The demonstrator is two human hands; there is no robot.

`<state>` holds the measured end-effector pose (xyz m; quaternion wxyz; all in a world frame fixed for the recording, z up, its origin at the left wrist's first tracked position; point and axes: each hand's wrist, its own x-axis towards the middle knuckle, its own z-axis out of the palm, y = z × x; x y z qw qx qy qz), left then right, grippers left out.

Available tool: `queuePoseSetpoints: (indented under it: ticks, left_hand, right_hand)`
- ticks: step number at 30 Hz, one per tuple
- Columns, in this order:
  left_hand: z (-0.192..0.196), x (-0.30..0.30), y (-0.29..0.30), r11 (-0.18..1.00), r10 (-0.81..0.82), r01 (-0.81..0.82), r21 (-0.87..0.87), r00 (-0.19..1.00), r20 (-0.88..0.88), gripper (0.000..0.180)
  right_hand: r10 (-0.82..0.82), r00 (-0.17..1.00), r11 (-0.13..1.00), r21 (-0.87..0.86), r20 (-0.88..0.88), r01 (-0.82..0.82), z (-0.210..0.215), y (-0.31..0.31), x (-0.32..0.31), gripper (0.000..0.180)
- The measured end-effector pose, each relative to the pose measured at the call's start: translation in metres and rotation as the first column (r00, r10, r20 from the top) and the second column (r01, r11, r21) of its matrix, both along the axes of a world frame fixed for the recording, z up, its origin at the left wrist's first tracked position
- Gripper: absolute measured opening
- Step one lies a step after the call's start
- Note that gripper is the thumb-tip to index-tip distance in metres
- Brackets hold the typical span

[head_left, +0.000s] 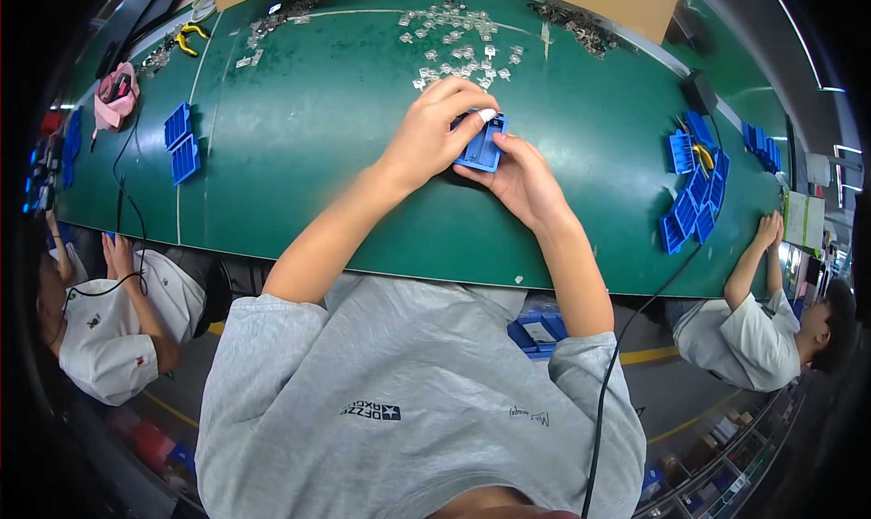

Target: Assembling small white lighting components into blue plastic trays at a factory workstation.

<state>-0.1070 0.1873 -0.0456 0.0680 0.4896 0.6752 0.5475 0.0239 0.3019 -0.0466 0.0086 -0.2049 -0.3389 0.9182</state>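
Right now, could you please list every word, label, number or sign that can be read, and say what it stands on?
Grey T-shirt, left chest: dark lettering with a starred block; wording not copied here.
Same shirt, right chest: small dark script; wording not copied.
White T-shirt at left: small motifs, too small to read.
Green-and-white panel at right: too small to read.
Held blue case: none I can read.

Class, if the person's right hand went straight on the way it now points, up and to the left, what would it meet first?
The blue case, which the right hand is touching. Beyond it on that line, the left hand seems next, though this single view leaves depth unclear.
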Motion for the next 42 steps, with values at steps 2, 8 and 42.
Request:
queuePoseSetpoints:
  ticks: [2,8,42]
  left_hand:
    - [0.0,0.001,0.001,1.0,-0.011,0.012,-0.008,1.0,0.02,0.016]
    - [-0.004,0.005,0.002,1.0,-0.006,0.007,-0.023,1.0,0.023,0.013]
    - [0.008,-0.046,-0.062,0.936,0.313,-0.256,-0.241,0.918,0.244,0.03]
  right_hand:
    - [-0.005,1.0,1.0,-0.002,-0.003,0.005,-0.001,0.001,0.001,0.033]
    - [-0.015,1.0,1.0,0.002,-0.009,0.015,0.002,0.0,0.001,0.03]
    - [-0.234,0.92,0.629,0.673,-0.313,0.389,-0.005,0.009,0.044,0.043]
